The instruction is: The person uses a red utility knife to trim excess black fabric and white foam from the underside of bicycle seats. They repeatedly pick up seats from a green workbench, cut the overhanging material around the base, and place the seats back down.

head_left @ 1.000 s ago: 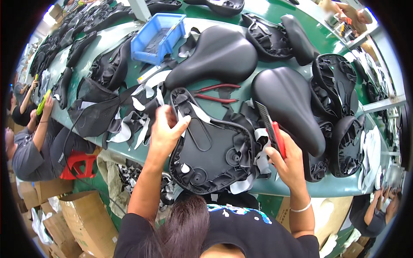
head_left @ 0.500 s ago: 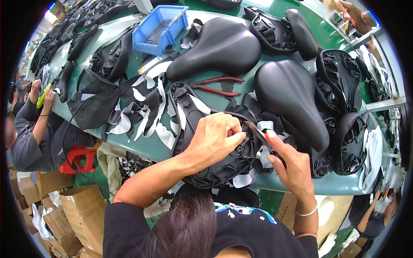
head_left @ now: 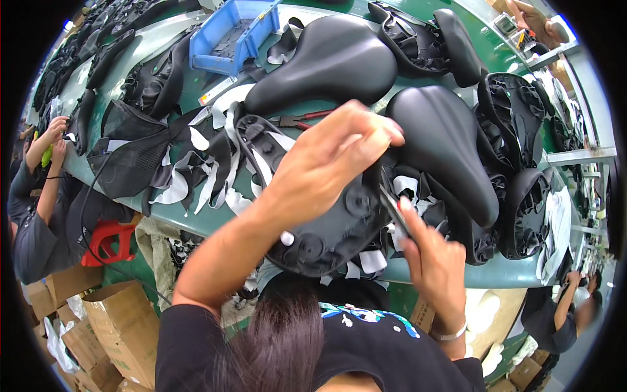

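An upturned black bicycle saddle (head_left: 307, 243) lies at the table's near edge, its ribbed underside showing. Above its right side my left hand (head_left: 326, 160) is raised, blurred, with the fingers pinched together. A dark strip of cover material (head_left: 373, 175) seems to run from the saddle up to those fingers. Closed around a slim bladed cutter (head_left: 396, 210) with a touch of red, my right hand (head_left: 434, 261) is at the saddle's right edge, the blade tip close to the strip. Red-handled pliers (head_left: 302, 120) lie beyond, partly hidden by my left hand.
Two finished-looking black saddles (head_left: 330, 62) (head_left: 441, 140) stand behind and to the right. More upturned saddles (head_left: 526, 219) line the right side. A blue bin (head_left: 225, 62), fabric scraps (head_left: 196, 176) and black mesh (head_left: 127, 153) are left. A co-worker (head_left: 49, 202) works at far left.
My left hand has risen away from the saddle toward the far right. The cutter and my right hand have shifted slightly. The saddle has turned and moved a little left.
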A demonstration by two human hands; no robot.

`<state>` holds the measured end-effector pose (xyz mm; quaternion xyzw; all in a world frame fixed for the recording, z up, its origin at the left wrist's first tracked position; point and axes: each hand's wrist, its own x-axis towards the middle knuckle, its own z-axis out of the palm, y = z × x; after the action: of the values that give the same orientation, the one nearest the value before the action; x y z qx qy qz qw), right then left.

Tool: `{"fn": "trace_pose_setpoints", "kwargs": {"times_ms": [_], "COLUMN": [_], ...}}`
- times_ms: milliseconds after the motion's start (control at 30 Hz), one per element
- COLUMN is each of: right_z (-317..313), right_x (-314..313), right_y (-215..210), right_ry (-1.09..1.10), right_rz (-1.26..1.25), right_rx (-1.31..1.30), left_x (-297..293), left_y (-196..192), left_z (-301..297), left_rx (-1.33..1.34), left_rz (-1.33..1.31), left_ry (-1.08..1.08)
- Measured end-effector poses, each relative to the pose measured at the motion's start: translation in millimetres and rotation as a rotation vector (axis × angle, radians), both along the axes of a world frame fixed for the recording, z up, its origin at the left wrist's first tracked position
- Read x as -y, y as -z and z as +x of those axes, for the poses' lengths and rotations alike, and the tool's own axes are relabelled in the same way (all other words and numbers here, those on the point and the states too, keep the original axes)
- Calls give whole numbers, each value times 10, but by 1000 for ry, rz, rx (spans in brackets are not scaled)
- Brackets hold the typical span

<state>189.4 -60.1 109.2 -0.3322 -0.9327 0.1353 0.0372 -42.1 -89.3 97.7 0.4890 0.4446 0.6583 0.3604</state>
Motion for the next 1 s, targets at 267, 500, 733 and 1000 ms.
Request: {"fn": "trace_pose_setpoints", "kwargs": {"times_ms": [267,500,733,1000], "right_z": [-79,-312,-179,-528], "right_x": [194,-176,131,-1143], "right_y": [210,29,93,-246], "right_ry": [131,124,85,-532], "right_rz": [59,194,69,-5], "right_rx": [37,114,52,112], "left_x": [-249,-595,-538,745], "left_y": [58,244,322,314], "left_z": [-245,-321,-622,-101], "left_rx": [476,-1117,237,144], "left_rz": [317,224,-468,-254], "left_ry": [-352,-346,-31,-127]}}
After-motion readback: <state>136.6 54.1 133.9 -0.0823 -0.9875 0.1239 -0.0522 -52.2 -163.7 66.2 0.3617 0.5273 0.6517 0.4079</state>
